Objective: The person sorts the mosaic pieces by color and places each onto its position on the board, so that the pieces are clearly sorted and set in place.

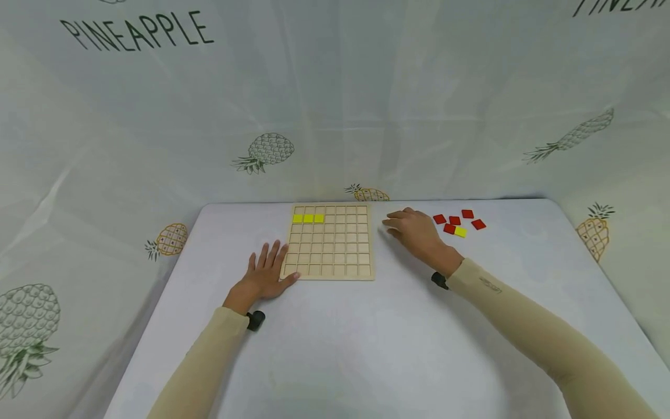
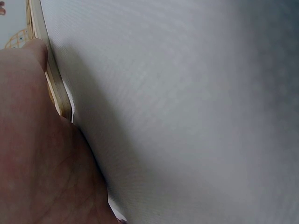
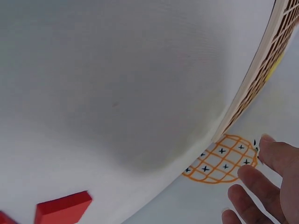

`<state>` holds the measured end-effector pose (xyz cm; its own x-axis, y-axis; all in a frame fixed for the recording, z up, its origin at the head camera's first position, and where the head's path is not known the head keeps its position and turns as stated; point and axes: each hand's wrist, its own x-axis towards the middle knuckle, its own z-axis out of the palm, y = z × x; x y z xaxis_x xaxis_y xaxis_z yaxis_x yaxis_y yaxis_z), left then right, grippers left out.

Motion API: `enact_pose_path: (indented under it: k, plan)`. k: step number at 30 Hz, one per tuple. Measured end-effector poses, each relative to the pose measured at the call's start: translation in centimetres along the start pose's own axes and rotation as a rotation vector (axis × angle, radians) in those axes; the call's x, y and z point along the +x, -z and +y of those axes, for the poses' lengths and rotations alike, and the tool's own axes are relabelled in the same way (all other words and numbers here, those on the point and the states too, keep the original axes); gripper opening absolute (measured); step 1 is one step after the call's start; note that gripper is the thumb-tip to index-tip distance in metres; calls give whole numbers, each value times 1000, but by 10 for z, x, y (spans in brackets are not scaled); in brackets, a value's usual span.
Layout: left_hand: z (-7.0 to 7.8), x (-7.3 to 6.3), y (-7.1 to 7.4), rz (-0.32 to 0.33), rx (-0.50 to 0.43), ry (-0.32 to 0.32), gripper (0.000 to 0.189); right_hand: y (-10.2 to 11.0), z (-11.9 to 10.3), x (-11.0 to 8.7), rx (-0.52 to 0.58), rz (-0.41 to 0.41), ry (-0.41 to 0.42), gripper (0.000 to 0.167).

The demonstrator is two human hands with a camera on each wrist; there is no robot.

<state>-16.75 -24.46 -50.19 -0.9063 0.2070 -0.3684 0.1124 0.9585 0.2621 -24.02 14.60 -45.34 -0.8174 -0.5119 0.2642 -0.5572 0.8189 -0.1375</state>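
A wooden grid board [image 1: 328,241] lies near the far edge of the table. Three yellow tiles [image 1: 309,219] sit side by side in its second row from the far side, at the left. My left hand [image 1: 266,276] rests with fingers spread at the board's near left corner, the thumb over its edge. Just off the right side of the board hovers my right hand [image 1: 413,234], fingers loosely bent and nothing between them. Behind that hand lie several red tiles [image 1: 467,214] and a single yellow tile [image 1: 460,231].
The white table [image 1: 335,343] ends at a hanging cloth [image 1: 419,105] printed with pineapples. In the right wrist view, a red tile [image 3: 63,208] shows at the lower left. Dark wrist straps sit at both cuffs.
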Motion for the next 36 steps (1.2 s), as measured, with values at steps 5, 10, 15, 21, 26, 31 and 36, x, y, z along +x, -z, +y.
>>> enact_pose_path:
  k: [5,10,15,21,26,31,36]
  plan:
    - [1,-1,0,3,9,-4,92,1,9,-9,-6,0,-6,35]
    - [0,-1,-1,10,8,-9,92,3,18,-20,-3,0,-15,35]
    - [-1,0,-2,13,10,-9,92,5,29,-30,-19,21,-14,35]
    - [-2,1,-3,13,19,-9,92,6,43,-41,0,48,-14,34]
    - [-1,0,-3,19,10,-9,92,9,51,-51,0,54,-31,32]
    - [0,-1,-2,20,3,-12,91,12,59,-60,-12,48,-52,34]
    - [0,-1,-2,21,1,-16,91,17,68,-69,-8,50,-65,35]
